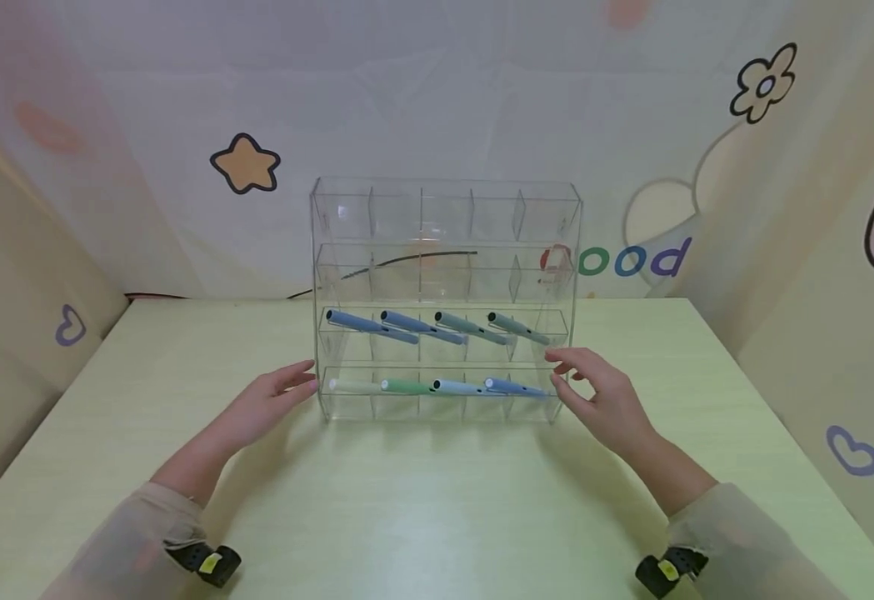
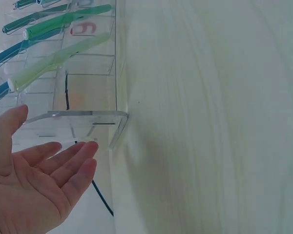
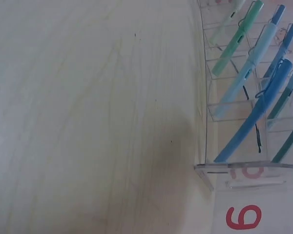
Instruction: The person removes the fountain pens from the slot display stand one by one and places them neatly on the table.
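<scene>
Worktop (image 1: 422,508) spreads in front as a person's left hand (image 1: 264,407) and right hand (image 1: 607,407), each grip relaxed and holding nothing, flank a clear rack (image 1: 437,305) about equally closely. Wider than tall, it stands crosswise between them, eight pens (image 1: 422,327) in its lower two tiers, a printed curtain (image 1: 437,125) behind.

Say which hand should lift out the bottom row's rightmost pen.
Probably the right hand: it's nearer that blue pen; the left hand is at the other end of the clear pen rack.
</scene>
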Motion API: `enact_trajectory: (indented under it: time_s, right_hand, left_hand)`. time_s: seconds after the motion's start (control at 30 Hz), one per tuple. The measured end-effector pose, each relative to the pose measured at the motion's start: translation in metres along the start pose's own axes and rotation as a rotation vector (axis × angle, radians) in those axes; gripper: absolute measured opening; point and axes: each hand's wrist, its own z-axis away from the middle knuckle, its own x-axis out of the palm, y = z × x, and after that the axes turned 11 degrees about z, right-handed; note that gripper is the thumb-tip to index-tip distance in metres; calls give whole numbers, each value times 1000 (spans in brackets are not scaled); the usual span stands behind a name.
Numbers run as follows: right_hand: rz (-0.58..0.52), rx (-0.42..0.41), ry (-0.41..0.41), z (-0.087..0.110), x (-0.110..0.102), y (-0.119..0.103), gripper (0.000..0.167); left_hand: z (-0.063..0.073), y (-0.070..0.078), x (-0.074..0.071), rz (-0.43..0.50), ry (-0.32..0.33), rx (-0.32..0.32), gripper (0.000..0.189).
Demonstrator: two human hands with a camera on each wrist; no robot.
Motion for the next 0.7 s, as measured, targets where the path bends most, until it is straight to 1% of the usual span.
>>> enact_trajectory:
  time_s: [0.1,0.17,0.4,0.53,0.7]
  right_hand:
    - [-32,-44,-38,-4,10,-7,34]
    - [-49,-51,-71,-6,16,-10,33]
    - [-130,-1,-187,-11,31,-18,31]
    - [-140,9,-211,-12,33,-21,31]
    - [-108,-34,-204,-14,32,-22,32]
  left_hand:
    - [-3,-2,3,66,-17,-14,66]
    - [-5,-2,5,103,-28,-28,67]
    - [-8,0,6,117,-23,-55,62]
    - [-9,-1,7,126,-19,-67,61]
    - [-13,-3,9,133,-26,-83,63]
